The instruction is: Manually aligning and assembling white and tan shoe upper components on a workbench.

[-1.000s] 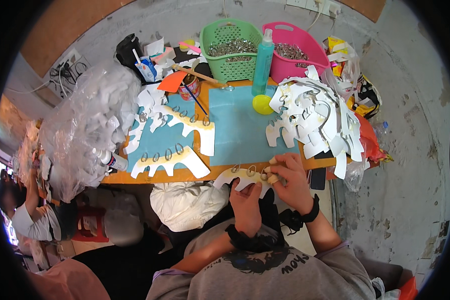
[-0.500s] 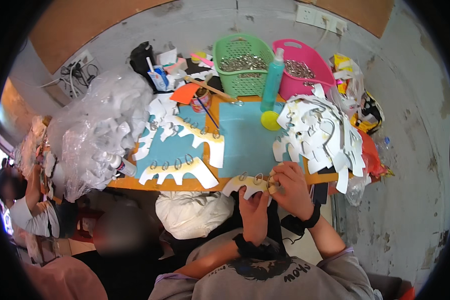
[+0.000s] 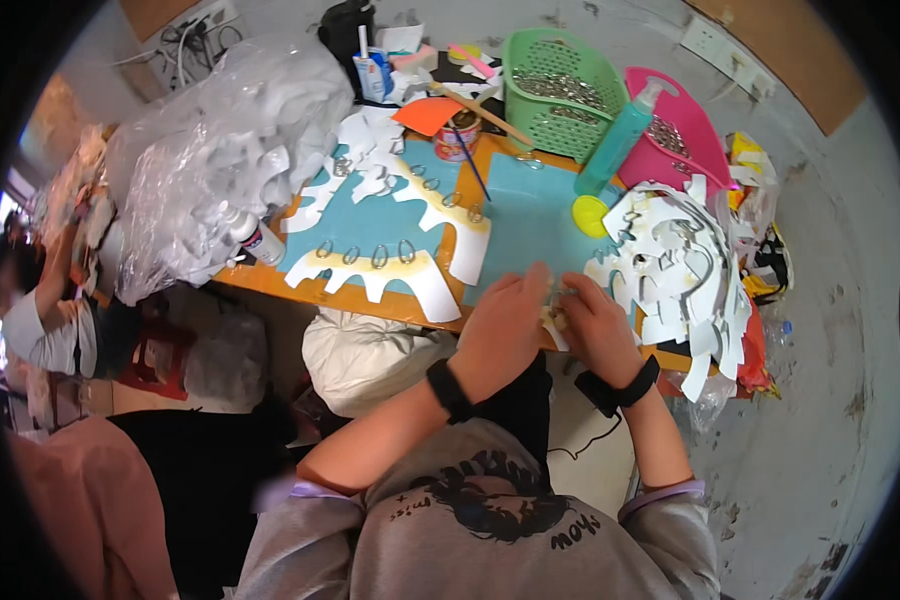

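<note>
At the table's front edge my left hand (image 3: 505, 322) reaches up in front of a white scalloped piece (image 3: 553, 330), hiding most of it; its fingers are blurred. My right hand (image 3: 602, 335) is closed, fingertips bent onto the piece's yellowish, glued-looking edge beside the left fingers. Whether a metal ring sits between the fingertips is hard to make out. Left of my hands lies a white scalloped strip (image 3: 407, 275) with several metal rings along its yellowed upper edge. Behind it another ringed strip (image 3: 468, 245) lies across the blue mat (image 3: 370, 225).
A heap of white cutouts (image 3: 675, 270) stands at right. Behind are a green basket (image 3: 570, 130) and a pink basket (image 3: 685, 165) of metal rings, a teal spray bottle (image 3: 615, 145), a yellow lid (image 3: 590, 215) and a glue can (image 3: 457, 140). A plastic-wrapped bundle (image 3: 230, 150) fills the left.
My view has shifted and tilted. Both hands have come up closer to the table edge, and my left hand has moved from gripping the piece's lower side to covering it.
</note>
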A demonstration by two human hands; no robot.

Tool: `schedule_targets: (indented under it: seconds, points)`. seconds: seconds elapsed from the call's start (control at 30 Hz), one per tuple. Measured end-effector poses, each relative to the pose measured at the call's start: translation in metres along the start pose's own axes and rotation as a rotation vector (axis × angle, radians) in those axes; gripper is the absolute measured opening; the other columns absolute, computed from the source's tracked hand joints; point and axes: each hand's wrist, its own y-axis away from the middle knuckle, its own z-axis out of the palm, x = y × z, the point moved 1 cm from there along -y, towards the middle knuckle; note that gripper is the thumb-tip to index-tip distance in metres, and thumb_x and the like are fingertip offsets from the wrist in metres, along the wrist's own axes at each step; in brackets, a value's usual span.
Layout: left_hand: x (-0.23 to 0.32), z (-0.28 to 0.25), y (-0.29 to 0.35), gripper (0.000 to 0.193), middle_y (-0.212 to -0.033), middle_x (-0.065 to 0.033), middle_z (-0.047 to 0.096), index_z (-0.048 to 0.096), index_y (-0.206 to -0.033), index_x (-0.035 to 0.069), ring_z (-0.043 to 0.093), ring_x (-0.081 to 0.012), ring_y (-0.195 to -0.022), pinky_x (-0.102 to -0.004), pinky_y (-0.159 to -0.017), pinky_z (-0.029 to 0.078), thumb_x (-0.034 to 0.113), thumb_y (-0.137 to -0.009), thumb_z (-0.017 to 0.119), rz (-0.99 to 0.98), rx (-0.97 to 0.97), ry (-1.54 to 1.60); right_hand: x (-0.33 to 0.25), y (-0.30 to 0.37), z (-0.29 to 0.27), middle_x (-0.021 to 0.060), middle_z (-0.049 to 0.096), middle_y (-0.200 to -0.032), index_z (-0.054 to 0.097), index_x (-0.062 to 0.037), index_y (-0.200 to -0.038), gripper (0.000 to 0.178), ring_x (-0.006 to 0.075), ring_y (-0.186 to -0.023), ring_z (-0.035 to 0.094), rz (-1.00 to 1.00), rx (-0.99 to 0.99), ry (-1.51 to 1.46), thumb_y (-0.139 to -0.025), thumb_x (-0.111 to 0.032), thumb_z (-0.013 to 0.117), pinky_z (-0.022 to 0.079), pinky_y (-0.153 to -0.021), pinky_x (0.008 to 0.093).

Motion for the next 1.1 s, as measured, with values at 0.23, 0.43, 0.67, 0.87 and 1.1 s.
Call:
schedule_targets:
  seconds: [0.23, 0.43, 0.67, 0.87, 1.1]
  points:
    - [-0.017, 0.008, -0.016, 0.046, -0.100, -0.0148, 0.064, 0.043, -0.112, 0.005, 0.057, -0.0376, -0.101, -0.0440, -0.084, 0.046, -0.007, -0.072, 0.063, -0.055, -0.148, 0.096, 0.008, 0.002, 0.010, 0.0111, 0.056, -0.111, 0.058, 0.0002, -0.090, 0.021, 0.0287, -0.089, 0.062, 0.020, 0.054, 0.058, -0.071, -0.001, 0.066, 0.051, -0.073, 0.0377]
    - [-0.013, 0.006, -0.014, 0.046, -0.097, -0.0110, 0.065, 0.045, -0.114, 0.005, 0.058, -0.0345, -0.100, -0.0416, -0.085, 0.044, -0.008, -0.073, 0.062, 0.075, -0.097, 0.057, 0.010, 0.008, 0.009, 0.0088, 0.057, -0.110, 0.059, -0.0005, -0.088, 0.021, 0.0256, -0.087, 0.062, -0.019, 0.110, 0.064, -0.069, -0.001, 0.067, 0.051, -0.071, 0.0359]
    - [-0.016, 0.003, -0.022, 0.046, -0.096, -0.0101, 0.066, 0.046, -0.114, 0.004, 0.059, -0.0331, -0.096, -0.0413, -0.084, 0.042, -0.007, -0.073, 0.063, 0.086, -0.101, 0.043, 0.013, 0.010, 0.012, 0.0073, 0.056, -0.111, 0.059, -0.0008, -0.088, 0.021, 0.0241, -0.087, 0.061, -0.026, 0.113, 0.060, -0.069, -0.002, 0.068, 0.052, -0.066, 0.0350]
    - [-0.019, 0.003, -0.029, 0.048, -0.090, -0.0066, 0.067, 0.046, -0.114, 0.006, 0.060, -0.0294, -0.097, -0.0397, -0.087, 0.038, -0.003, -0.072, 0.067, 0.136, -0.272, -0.140, 0.012, 0.011, 0.012, 0.0070, 0.055, -0.110, 0.060, -0.0009, -0.090, 0.020, 0.0236, -0.086, 0.060, -0.031, 0.132, 0.071, -0.071, -0.003, 0.067, 0.052, -0.065, 0.0348]
    - [-0.019, -0.001, -0.037, 0.048, -0.092, -0.0074, 0.065, 0.045, -0.111, 0.007, 0.062, -0.0272, -0.095, -0.0393, -0.088, 0.037, -0.002, -0.071, 0.069, 0.265, -0.191, -0.030, 0.010, 0.010, 0.012, 0.0062, 0.055, -0.110, 0.060, -0.0011, -0.092, 0.020, 0.0226, -0.089, 0.061, -0.045, 0.107, 0.083, -0.073, -0.004, 0.067, 0.053, -0.064, 0.0335]
